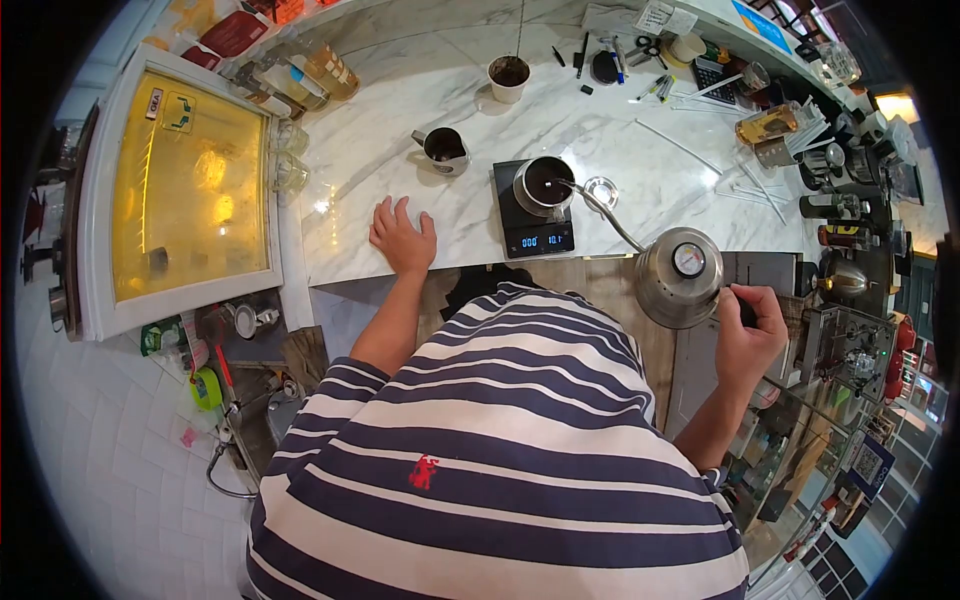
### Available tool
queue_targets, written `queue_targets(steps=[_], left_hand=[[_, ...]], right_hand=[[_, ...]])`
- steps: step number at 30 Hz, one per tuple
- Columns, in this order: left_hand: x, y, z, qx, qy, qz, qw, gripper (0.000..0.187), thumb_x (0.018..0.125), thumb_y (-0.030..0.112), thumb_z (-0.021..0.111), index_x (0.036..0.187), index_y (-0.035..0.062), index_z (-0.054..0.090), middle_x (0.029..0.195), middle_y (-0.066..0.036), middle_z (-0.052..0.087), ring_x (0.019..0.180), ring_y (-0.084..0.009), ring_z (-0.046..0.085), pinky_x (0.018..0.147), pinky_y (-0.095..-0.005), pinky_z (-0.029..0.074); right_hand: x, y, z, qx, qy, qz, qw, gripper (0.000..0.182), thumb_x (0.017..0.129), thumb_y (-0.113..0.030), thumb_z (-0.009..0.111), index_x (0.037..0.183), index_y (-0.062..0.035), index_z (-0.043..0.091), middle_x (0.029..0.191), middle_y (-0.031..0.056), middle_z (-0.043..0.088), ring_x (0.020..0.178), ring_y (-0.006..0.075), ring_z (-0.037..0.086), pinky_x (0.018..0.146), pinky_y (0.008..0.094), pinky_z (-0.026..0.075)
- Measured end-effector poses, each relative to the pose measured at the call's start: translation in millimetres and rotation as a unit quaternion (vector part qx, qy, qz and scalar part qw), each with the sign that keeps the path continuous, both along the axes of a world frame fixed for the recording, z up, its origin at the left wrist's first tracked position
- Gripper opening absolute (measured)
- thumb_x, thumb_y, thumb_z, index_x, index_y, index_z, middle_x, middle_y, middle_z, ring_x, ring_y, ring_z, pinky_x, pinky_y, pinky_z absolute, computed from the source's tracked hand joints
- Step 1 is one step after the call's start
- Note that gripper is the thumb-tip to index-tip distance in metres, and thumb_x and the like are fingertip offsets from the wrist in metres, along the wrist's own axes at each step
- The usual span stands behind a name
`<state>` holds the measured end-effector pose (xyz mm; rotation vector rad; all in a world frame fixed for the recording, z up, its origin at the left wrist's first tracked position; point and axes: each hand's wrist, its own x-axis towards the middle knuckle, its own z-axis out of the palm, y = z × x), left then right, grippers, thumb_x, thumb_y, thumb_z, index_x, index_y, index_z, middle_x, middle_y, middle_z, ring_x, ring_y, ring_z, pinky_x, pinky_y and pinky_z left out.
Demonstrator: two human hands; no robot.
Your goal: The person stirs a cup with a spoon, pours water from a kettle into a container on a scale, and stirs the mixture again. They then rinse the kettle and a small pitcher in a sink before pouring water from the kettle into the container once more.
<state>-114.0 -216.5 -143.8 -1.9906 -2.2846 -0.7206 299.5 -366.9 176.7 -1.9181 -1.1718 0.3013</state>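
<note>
My right hand (752,333) is closed around the handle of a steel gooseneck kettle (680,278) with a round dial on its lid. The kettle's spout reaches over a round vessel with dark contents (545,187). That vessel stands on a black digital scale (512,215) with a lit blue display. My left hand (402,236) lies on the marble counter (350,200), fingers spread, holding nothing. Above it is a metal pitcher (443,150) with a handle and dark inside. A small round metal lid (601,194) lies just right of the scale.
A paper cup with dark contents (508,80) stands at the back. Bottles (325,75) and glasses (290,155) line the left side by a yellow-lit case (190,190). Pens, scissors (648,48), straws (680,148) and jars occupy the right side.
</note>
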Motion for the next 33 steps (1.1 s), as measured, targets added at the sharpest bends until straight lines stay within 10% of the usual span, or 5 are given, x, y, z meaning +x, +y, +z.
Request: queue_targets(steps=[33], left_hand=[[1.4, 0.3, 5.6, -0.009, -0.010, 0.001, 1.000, 0.050, 0.090, 0.033, 0.071, 0.135, 0.0128, 0.063, 0.150, -0.014, 0.052, 0.147, -0.0346, 0.040, 0.119, -0.0574, 0.026]], right_hand=[[6.5, -3.0, -1.3, -0.002, 0.003, 0.010, 1.000, 0.007, 0.088, -0.001, 0.076, 0.091, 0.0033, 0.072, 0.084, 0.0008, 0.072, 0.080, 0.0058, 0.063, 0.077, 0.0220, 0.050]])
